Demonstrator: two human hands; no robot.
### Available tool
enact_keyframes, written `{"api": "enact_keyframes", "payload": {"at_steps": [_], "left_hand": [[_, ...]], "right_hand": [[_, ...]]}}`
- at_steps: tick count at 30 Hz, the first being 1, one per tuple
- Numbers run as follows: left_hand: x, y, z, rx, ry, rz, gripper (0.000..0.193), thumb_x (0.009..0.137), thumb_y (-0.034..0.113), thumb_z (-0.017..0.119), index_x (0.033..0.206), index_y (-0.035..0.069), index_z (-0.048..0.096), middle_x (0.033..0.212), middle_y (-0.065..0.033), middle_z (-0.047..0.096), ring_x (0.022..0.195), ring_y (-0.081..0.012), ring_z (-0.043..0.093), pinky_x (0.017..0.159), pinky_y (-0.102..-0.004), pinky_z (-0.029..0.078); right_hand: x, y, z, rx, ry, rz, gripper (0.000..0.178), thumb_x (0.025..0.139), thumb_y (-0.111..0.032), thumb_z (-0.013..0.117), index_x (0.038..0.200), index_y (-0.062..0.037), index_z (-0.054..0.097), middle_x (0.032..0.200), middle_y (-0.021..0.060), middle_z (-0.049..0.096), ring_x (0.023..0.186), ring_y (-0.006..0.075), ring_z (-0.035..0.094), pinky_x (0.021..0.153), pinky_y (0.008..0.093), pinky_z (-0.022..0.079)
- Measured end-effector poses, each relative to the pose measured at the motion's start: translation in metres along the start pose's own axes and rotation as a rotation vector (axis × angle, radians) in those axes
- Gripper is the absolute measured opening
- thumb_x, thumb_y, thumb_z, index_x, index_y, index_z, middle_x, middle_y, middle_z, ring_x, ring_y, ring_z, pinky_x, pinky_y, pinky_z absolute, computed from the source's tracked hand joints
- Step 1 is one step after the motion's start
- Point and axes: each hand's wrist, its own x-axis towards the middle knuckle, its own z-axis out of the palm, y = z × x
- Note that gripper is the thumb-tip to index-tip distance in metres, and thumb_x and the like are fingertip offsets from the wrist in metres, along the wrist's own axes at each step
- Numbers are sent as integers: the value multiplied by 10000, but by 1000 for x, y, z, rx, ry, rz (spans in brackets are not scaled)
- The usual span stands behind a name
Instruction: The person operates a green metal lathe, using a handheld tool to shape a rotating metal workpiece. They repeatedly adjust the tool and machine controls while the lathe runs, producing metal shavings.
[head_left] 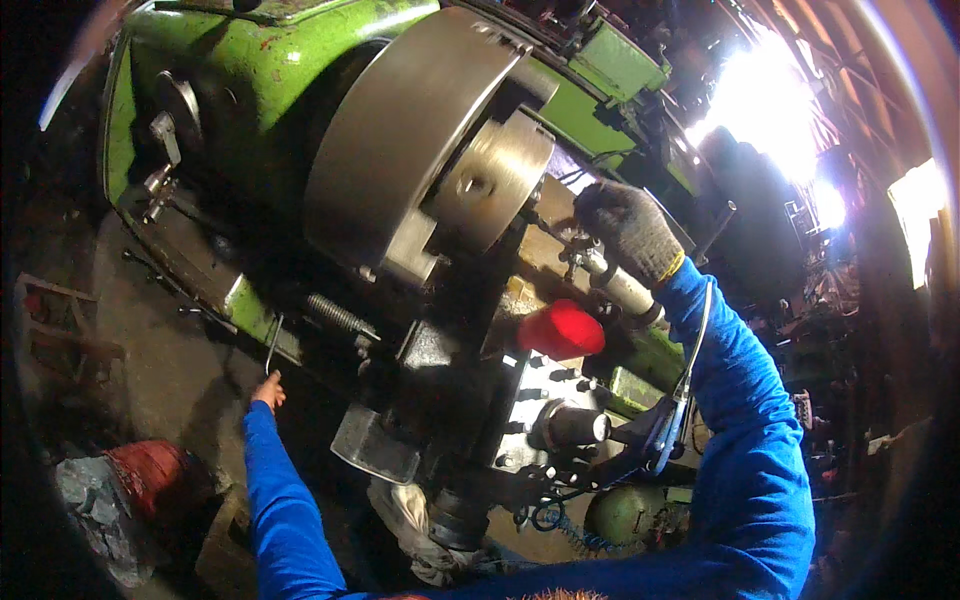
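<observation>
My bare left hand (268, 392) is closed round a thin metal lever (274, 345) at the front of a green lathe (265, 60). My right hand (632, 228), in a grey knitted glove with a yellow cuff, reaches to the far side of the machine. Its fingers are curled beside a round metal workpiece (492, 185) in the big steel chuck (400, 130); what they hold, if anything, is hidden. Just below that hand is a small metal fitting (585, 258). A bright red cup-shaped piece (562, 328) sits between the workpiece and the bolted tool post (530, 405).
A thin hose (700, 335) runs along my right sleeve. A ribbed screw (340, 314) lies below the chuck, and a metal block (375, 445) juts toward me. Pale rags (410, 510) hang near my body. Grey and red bags (110, 500) lie on the floor at left.
</observation>
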Motion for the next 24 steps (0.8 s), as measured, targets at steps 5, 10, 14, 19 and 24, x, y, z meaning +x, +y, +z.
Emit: {"api": "enact_keyframes", "payload": {"at_steps": [5, 10, 14, 19, 24], "left_hand": [[-121, 115, -2, -234, -31, 124, 660, 919, 768, 656, 904, 108, 673, 737, -43, 692, 641, -182, 687, 551, -341, 407], [-190, 183, 2, -321, -1, 114, 785, 865, 902, 556, 1062, 150, 663, 900, -6, 685, 862, -193, 709, 789, -347, 451], [-182, 174, 4, -545, -121, 47, 1015, 825, 859, 655, 1510, 128, 491, 861, 6, 664, 875, -208, 675, 866, -414, 450], [-184, 169, 28, -869, -105, 112, 985, 886, 722, 717, 1649, 219, 351, 1096, -44, 620, 983, -237, 628, 952, -445, 471], [-190, 162, 36, -971, -4, 242, 1081, 878, 686, 754, 1675, 128, 281, 1393, -93, 521, 1083, -307, 620, 959, -429, 514]], "right_hand": [[-7, 45, -6, -41, 97, 6, 260, 968, -209, 700, 1146, -30, 761, 988, 157, 800, 887, 263, 769, 822, 398, 604], [-11, 8, -13, -139, 63, 35, 230, 981, -185, 701, 1147, -43, 774, 999, 126, 808, 890, 223, 776, 827, 351, 611], [-24, 16, -4, -320, 28, -55, 217, 976, -167, 707, 1135, -32, 768, 1007, 140, 808, 889, 231, 795, 768, 356, 624], [-34, 24, 11, -151, 226, -129, 154, 977, -148, 696, 1061, -40, 766, 901, 117, 775, 813, 230, 795, 699, 379, 612], [-29, 9, -1, -466, 241, -66, 212, 966, -183, 699, 1080, -14, 757, 954, 138, 806, 797, 274, 791, 744, 397, 620]]}}
